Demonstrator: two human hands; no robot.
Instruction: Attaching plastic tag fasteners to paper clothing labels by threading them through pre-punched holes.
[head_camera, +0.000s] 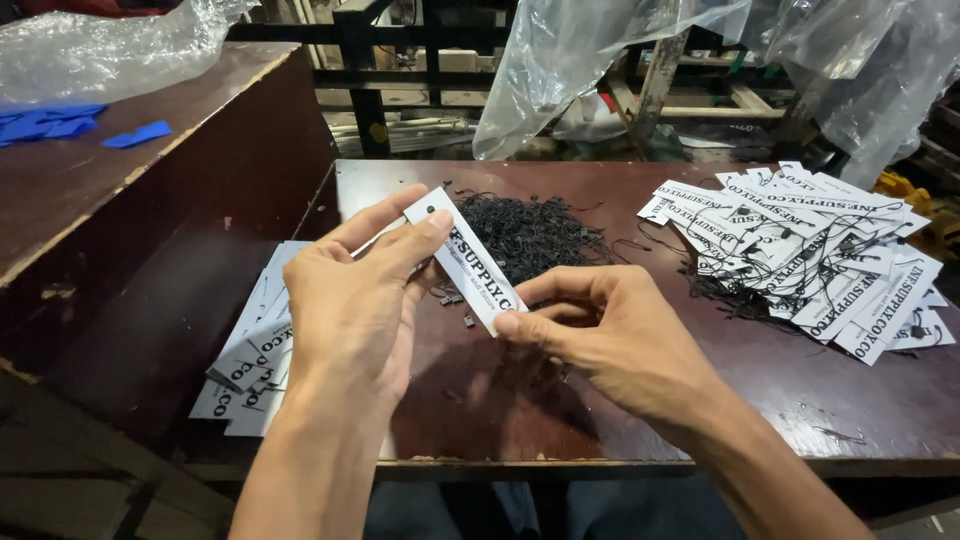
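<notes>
1. Tag (465, 262), white card strip with black print, held tilted above the worktop (620, 420) near its front edge.
2. Left hand (355, 310): fingers closed on the tag's upper end.
3. Right hand (600, 345): fingertips pinching its lower end.
4. Black string pile (530, 235) at mid-worktop.
5. Strung tags (820, 255) heaped toward the right edge.
6. Plain tags (250, 350) stacked at the left edge.

Dark wooden table (620, 420), clear plastic sheeting (600, 50), wooden frames (690, 100) behind.
</notes>
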